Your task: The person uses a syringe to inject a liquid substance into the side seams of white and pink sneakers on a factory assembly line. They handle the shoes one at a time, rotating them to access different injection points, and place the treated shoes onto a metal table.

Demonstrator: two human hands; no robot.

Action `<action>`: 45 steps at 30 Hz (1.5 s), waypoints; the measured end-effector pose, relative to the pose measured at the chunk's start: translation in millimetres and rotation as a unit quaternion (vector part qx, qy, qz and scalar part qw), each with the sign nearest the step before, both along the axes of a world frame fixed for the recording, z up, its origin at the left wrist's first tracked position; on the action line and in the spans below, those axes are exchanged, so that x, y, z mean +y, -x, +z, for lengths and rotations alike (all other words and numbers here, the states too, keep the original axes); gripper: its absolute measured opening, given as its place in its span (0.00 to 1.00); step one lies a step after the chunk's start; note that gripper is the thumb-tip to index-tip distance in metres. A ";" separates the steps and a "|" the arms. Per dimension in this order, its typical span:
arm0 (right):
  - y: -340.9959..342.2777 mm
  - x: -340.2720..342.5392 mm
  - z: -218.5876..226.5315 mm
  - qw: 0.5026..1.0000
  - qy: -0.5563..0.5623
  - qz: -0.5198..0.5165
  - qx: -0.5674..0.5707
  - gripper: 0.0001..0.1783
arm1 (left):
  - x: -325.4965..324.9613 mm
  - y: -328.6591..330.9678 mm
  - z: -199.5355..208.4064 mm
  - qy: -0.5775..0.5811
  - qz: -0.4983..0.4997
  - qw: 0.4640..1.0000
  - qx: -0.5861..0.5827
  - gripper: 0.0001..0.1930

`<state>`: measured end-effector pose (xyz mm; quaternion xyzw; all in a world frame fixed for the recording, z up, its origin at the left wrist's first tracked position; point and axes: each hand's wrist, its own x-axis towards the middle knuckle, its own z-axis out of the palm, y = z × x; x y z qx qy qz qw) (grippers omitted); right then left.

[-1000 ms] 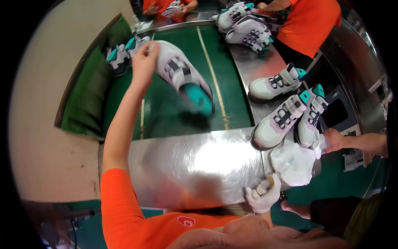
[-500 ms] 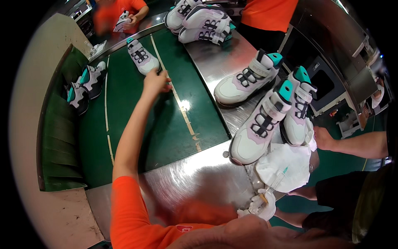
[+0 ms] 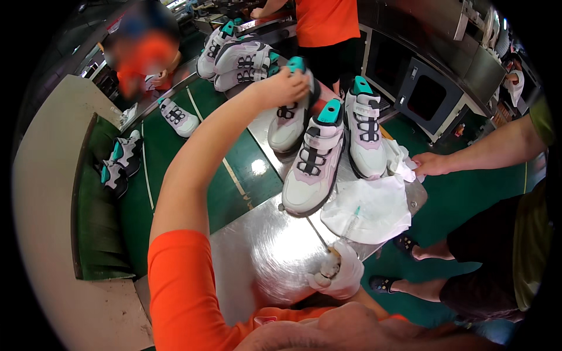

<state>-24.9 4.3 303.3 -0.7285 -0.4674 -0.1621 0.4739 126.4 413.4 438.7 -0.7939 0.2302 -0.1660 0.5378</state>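
My left hand (image 3: 283, 89) is closed around the ankle top of a white and lilac sneaker (image 3: 285, 126) with a teal heel tab, toe toward me. Beside it on the metal tabletop stand a second matching sneaker (image 3: 316, 167) and a third (image 3: 366, 131). In a white glove, my right hand (image 3: 338, 275) is curled low at the near table edge. A clear syringe (image 3: 351, 225) with a teal tip rises from its fingers, over a white cloth (image 3: 374, 207). Another sneaker (image 3: 178, 118) lies farther off on the green belt (image 3: 175, 175).
Several sneakers (image 3: 240, 61) are piled at the far end. Darker shoes (image 3: 122, 158) rest by the green flap at left. At right, another person's hand (image 3: 430, 164) touches the white cloth. Two people in orange stand beyond, and dark cabinets (image 3: 429, 93) line the back.
My left hand has left the sneaker on the belt, moved right and taken hold of the nearest sneaker on the metal, which has turned. The whole view has shifted.
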 end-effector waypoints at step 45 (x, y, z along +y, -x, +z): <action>10.7 -15.9 108.0 0.557 0.127 0.532 0.625 0.65 | -310.3 508.2 -27.7 0.615 0.225 0.727 -0.205 0.18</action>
